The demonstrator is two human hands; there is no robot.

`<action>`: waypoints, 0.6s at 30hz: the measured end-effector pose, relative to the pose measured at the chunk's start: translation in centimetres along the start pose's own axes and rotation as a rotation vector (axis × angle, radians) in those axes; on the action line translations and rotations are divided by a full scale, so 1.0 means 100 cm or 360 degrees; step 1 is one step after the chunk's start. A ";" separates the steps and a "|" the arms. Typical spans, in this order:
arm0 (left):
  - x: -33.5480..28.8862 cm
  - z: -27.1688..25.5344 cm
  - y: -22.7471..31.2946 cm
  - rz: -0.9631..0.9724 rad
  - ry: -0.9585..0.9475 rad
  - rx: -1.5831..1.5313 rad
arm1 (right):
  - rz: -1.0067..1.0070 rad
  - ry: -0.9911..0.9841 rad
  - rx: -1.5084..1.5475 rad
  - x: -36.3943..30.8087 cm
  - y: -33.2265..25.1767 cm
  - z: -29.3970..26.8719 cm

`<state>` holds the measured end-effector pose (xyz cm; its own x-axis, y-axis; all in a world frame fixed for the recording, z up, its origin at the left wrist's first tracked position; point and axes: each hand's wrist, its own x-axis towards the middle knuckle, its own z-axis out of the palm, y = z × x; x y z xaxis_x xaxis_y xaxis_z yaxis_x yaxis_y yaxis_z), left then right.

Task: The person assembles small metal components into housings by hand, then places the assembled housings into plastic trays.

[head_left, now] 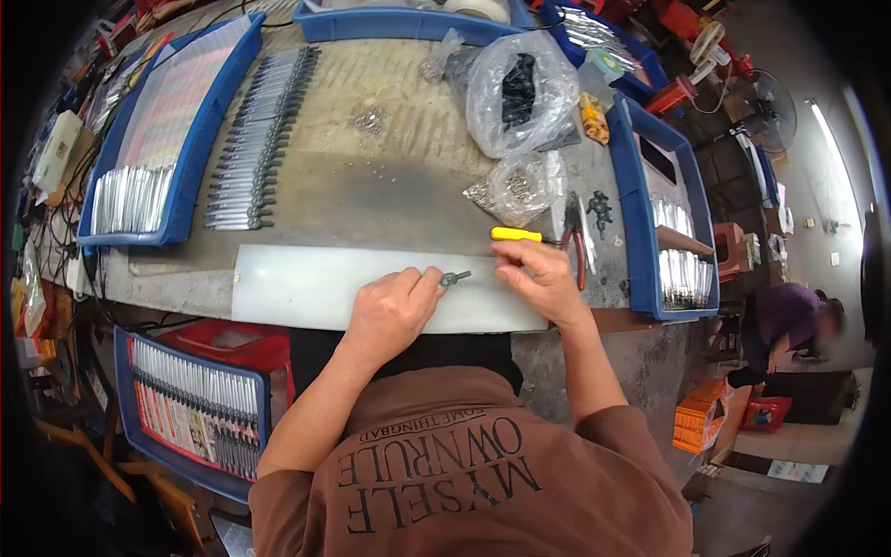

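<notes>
Right above the pale sheet [297, 283], a small dark metal part [453, 278] juts out from the left hand [401, 304], which grips it between thumb and curled fingers, one end pointing toward the right hand [541, 277]. That hand hovers over the sheet's right portion with thumb and forefinger brought near each other; whether anything sits between them I cannot tell. Just past the sheet's far edge, close to the right fingers, is a yellow handle [516, 235]. Pliers [580, 243] with red grips lie off the sheet's right end, and beyond its far edge is a clear bag of small metal pieces [520, 190]. Beyond the sheet's left end stretches a row of rods [255, 139] with dark tips. Blue trays of silvery packets flank the sheet, one farther left [90, 209], one farther right [634, 218].
</notes>
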<state>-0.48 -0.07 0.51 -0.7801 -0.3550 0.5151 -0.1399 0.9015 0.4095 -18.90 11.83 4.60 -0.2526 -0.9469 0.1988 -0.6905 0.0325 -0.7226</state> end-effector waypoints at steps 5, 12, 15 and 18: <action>-0.001 0.002 -0.002 0.0021 -0.0004 -0.0003 | 0.0050 0.0400 -0.0235 0.026 0.011 -0.034; -0.001 0.001 0.000 0.0030 -0.0003 0.0026 | -0.0078 0.0109 -0.0836 0.066 0.039 -0.048; -0.002 0.002 -0.001 0.0036 0.0000 0.0036 | 0.0067 -0.0159 -0.1128 0.079 0.038 -0.040; 0.000 0.001 -0.001 0.0042 0.0001 0.0026 | 0.0227 -0.0405 -0.1401 0.087 0.044 -0.031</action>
<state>-0.56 -0.11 0.38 -0.7833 -0.3315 0.5259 -0.1296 0.9145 0.3834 -26.22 4.74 5.17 -0.2901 -0.9536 -0.0800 -0.9565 0.2864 0.0549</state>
